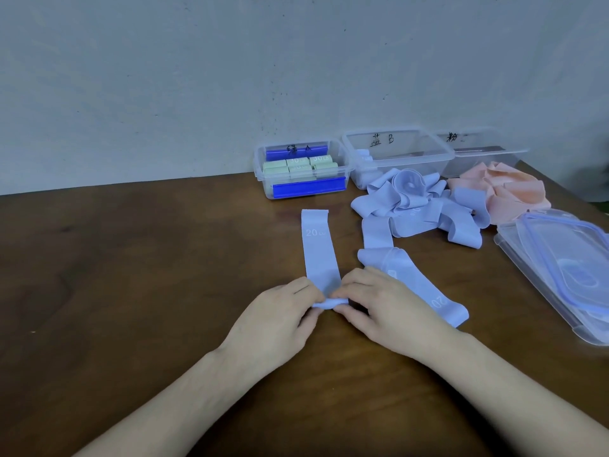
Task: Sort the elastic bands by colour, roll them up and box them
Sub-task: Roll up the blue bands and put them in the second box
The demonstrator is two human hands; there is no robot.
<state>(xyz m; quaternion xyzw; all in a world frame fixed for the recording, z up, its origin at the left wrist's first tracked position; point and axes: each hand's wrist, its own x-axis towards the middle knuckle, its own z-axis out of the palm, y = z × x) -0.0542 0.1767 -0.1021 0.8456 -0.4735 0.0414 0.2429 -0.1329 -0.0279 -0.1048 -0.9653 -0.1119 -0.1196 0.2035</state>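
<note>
Here, the left hand (286,311) and right hand (379,301) are both pinching the near end of a blue band (319,249), lying flat on the table (131,275). Green rolls (298,166) are sitting in the left box (263,179); loose blue bands (421,206) are lying nearby.

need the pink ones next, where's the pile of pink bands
In the head view the pink bands lie heaped at the table's far right, in front of the rightmost clear box, beside the blue band pile.

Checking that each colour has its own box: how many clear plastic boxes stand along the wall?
3: the left box holds green rolls, the middle box is behind the blue pile, the right box behind the pink bands.
</note>
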